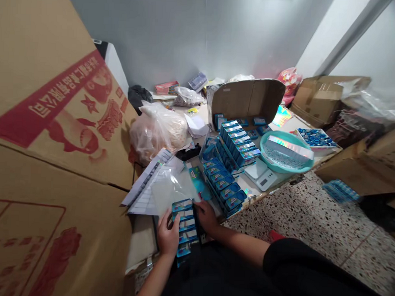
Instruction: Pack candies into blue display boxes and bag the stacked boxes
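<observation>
My left hand (168, 237) and my right hand (207, 217) grip the two sides of a row of several small blue packets (183, 227), held at the near edge of the low table (142, 241). A clear plastic bag (170, 190) lies just beyond the row, its mouth towards it. More rows of the same blue packets (226, 190) lie to the right of my right hand, and a taller stack (239, 143) stands behind them.
Large printed cardboard boxes (55, 130) fill the left. A white scale (264, 174), a teal basket (286, 152), an open carton (247, 98) and a filled plastic bag (159, 129) crowd the table. Speckled floor (311, 225) lies to the right, with more cartons (322, 98) beyond.
</observation>
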The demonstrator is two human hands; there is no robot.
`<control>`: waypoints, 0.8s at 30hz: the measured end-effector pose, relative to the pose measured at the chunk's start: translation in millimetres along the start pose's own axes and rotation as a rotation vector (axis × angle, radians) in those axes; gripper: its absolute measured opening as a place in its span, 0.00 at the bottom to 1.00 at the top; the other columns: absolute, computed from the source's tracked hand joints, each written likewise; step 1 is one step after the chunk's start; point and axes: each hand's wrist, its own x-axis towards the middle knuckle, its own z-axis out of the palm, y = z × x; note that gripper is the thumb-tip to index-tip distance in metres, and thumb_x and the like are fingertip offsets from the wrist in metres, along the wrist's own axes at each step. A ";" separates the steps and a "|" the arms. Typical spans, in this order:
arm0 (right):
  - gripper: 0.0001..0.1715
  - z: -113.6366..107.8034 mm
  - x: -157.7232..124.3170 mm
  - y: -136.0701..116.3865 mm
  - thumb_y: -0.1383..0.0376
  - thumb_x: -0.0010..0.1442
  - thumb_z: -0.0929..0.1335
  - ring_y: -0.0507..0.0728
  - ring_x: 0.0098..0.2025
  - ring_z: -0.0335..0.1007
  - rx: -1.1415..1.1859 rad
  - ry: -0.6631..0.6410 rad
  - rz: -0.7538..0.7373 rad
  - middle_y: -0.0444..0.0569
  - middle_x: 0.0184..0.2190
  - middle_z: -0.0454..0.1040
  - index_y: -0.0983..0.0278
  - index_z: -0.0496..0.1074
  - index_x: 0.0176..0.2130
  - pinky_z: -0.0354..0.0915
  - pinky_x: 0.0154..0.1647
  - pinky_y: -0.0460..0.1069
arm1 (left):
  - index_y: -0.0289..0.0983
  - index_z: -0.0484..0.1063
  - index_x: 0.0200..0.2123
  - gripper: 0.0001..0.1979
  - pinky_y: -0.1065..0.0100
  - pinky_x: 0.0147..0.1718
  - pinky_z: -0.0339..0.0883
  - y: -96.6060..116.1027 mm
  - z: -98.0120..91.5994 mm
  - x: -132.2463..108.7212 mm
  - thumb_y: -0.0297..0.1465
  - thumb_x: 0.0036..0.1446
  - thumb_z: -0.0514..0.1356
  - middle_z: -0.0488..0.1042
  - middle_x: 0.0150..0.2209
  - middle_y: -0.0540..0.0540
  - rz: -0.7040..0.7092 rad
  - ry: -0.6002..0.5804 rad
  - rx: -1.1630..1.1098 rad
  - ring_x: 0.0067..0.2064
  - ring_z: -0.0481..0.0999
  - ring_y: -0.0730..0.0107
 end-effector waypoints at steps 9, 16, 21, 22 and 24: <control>0.13 0.5 8.7 12.5 0.61 0.65 0.62 0.60 0.46 0.71 -0.034 0.067 0.063 0.50 0.39 0.77 0.61 0.75 0.37 0.65 0.53 0.55 | 0.38 0.78 0.45 0.18 0.59 0.43 0.77 18.1 -12.7 13.8 0.43 0.58 0.60 0.76 0.42 0.41 0.164 -0.120 0.158 0.43 0.80 0.60; 0.16 4.6 31.2 22.0 0.55 0.68 0.67 0.57 0.43 0.73 -0.030 0.030 0.088 0.48 0.39 0.75 0.66 0.73 0.40 0.69 0.48 0.57 | 0.44 0.80 0.42 0.14 0.57 0.49 0.73 33.1 -11.5 34.0 0.42 0.59 0.58 0.75 0.39 0.44 0.339 -0.226 0.353 0.44 0.78 0.59; 0.14 -0.2 21.0 16.1 0.57 0.68 0.66 0.59 0.50 0.71 -0.022 0.035 0.020 0.51 0.45 0.75 0.64 0.74 0.45 0.66 0.55 0.59 | 0.43 0.79 0.44 0.15 0.55 0.51 0.71 32.9 -14.7 33.9 0.39 0.62 0.55 0.76 0.43 0.40 0.436 -0.245 0.435 0.48 0.77 0.55; 0.13 -2.2 17.8 14.9 0.57 0.67 0.66 0.59 0.50 0.71 -0.021 0.026 0.005 0.52 0.46 0.76 0.62 0.74 0.45 0.65 0.56 0.58 | 0.42 0.79 0.44 0.14 0.53 0.52 0.70 33.4 -15.3 33.9 0.38 0.62 0.55 0.76 0.44 0.39 0.455 -0.249 0.451 0.48 0.76 0.54; 0.12 -5.5 13.5 13.3 0.59 0.64 0.67 0.59 0.49 0.71 -0.021 0.012 -0.012 0.51 0.45 0.76 0.60 0.75 0.45 0.66 0.55 0.56 | 0.42 0.80 0.43 0.14 0.51 0.53 0.69 36.1 -15.2 35.1 0.38 0.61 0.56 0.76 0.45 0.37 0.489 -0.266 0.478 0.49 0.75 0.52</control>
